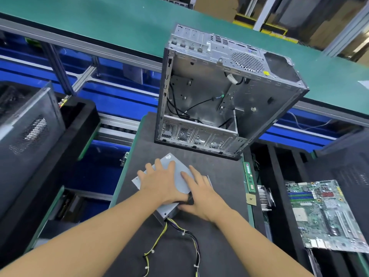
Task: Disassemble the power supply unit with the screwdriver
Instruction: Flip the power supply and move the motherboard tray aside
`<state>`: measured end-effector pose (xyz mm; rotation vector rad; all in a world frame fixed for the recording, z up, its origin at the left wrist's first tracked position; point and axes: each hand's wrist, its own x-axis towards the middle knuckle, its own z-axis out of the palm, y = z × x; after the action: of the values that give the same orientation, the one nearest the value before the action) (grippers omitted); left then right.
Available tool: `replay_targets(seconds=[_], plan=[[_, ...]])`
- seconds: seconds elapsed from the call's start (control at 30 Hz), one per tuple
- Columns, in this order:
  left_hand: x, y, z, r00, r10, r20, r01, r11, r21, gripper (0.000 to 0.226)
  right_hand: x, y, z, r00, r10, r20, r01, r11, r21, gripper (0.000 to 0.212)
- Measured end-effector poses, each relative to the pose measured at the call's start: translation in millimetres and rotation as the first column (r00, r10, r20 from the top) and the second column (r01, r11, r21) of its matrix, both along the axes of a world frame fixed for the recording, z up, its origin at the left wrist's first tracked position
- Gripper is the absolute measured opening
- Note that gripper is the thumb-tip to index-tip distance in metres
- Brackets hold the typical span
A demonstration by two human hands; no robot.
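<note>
Plainly, the head view is the only one, and it looks down on both forearms. The power supply unit (179, 167), one grey metal box, lies flat on the dark worktop (219, 176) directly under the fingers (158, 164).

The left hand (157, 182) presses its top face with fingers straight and spread, grasping nothing. The right hand (201, 194) lies beside it on the same face, fingers stretched out and relaxed. Its thumb sits against the black cable stub at the near edge; whether it pinches that stub cannot be told.

One cable bundle (187, 233) of yellow and dark wires trails from the box toward the wrists.

By judgement, the box is stiff and fairly heavy for its bulk, with smooth sheet metal that may slide on the mat. Its edges look thin and possibly sharp. It is best held across two opposite side walls, never lifted by the floppy wires.

Beyond the fingertips stands one gutted computer case (219, 96), open side up. Right of the right-hand fingers lie one memory stick (249, 176), one processor chip (251, 198) and, farther right, one motherboard (323, 214). No screwdriver is in view, so no screw can yet be turned.
</note>
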<state>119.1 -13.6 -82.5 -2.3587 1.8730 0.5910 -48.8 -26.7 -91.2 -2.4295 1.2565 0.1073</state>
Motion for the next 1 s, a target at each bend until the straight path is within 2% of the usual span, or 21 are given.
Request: replay_targets(seconds=[0.1, 0.27, 0.4, 0.5, 0.6, 0.67, 0.7, 0.73, 0.77, 0.8, 0.83, 0.87, 0.93, 0.97, 1.0], plan=[[3, 1, 5, 1.0, -0.011, -0.011, 0.011, 1.0, 0.005, 0.099, 1, 3, 0, 1.0, -0.02, 0.009, 0.02, 1.0, -0.017, 0.1], [-1, 10, 8, 0.993, -0.092, 0.072, 0.097, 0.993, -0.066, 0.104, -2, 10, -1, 1.0, -0.026, 0.017, 0.027, 0.998, -0.06, 0.097], [6, 7, 15, 0.988, -0.146, 0.049, 0.148, 0.988, -0.033, 0.106, -3, 4, 8, 0.995, -0.02, 0.095, 0.017, 0.999, 0.033, 0.093], [17, 4, 28, 0.985, -0.168, -0.026, 0.168, 0.986, -0.01, 0.112, -6, -7, 24, 0.975, -0.038, 0.22, 0.013, 0.994, 0.113, 0.091], [30, -8, 57, 0.978, -0.184, -0.099, 0.185, 0.983, -0.004, 0.119, -4, -16, 38, 0.854, -0.196, 0.482, 0.093, 0.969, 0.23, 0.092], [42, -19, 83, 0.969, -0.179, -0.17, 0.184, 0.983, 0.015, 0.122, -1, -19, 46, 0.698, -0.358, 0.62, 0.143, 0.918, 0.369, 0.09], [48, -24, 97, 0.951, -0.15, -0.271, 0.162, 0.986, 0.025, 0.119, 0, -20, 50, 0.597, -0.449, 0.665, 0.156, 0.878, 0.453, 0.086], [55, -28, 109, 0.903, -0.095, -0.418, 0.122, 0.992, 0.038, 0.113, 0, -22, 53, 0.475, -0.536, 0.698, 0.152, 0.831, 0.534, 0.082], [61, -31, 118, 0.813, -0.02, -0.582, 0.066, 0.996, 0.059, 0.107, -1, -24, 56, 0.342, -0.613, 0.712, 0.138, 0.782, 0.607, 0.075], [65, -32, 122, 0.674, 0.079, -0.734, -0.007, 0.995, 0.101, 0.101, -3, -27, 59, 0.221, -0.672, 0.707, 0.121, 0.738, 0.664, 0.069], [68, -31, 122, 0.499, 0.207, -0.842, -0.087, 0.978, 0.188, 0.098, -7, -29, 62, 0.143, -0.706, 0.694, 0.108, 0.708, 0.698, 0.063], [71, -29, 120, 0.295, 0.34, -0.893, -0.132, 0.94, 0.314, 0.099, -11, -30, 65, 0.124, -0.717, 0.686, 0.101, 0.697, 0.71, 0.061], [74, -22, 107, -0.103, 0.524, -0.845, -0.052, 0.846, 0.531, 0.103, -18, -27, 69, 0.196, -0.704, 0.683, 0.087, 0.706, 0.703, 0.062], [73, -19, 99, -0.236, 0.582, -0.778, 0.026, 0.804, 0.594, 0.103, -21, -25, 69, 0.238, -0.694, 0.679, 0.077, 0.711, 0.699, 0.064], [70, -17, 91, -0.314, 0.63, -0.71, 0.106, 0.767, 0.633, 0.102, -25, -22, 69, 0.264, -0.687, 0.677, 0.069, 0.713, 0.698, 0.069]])
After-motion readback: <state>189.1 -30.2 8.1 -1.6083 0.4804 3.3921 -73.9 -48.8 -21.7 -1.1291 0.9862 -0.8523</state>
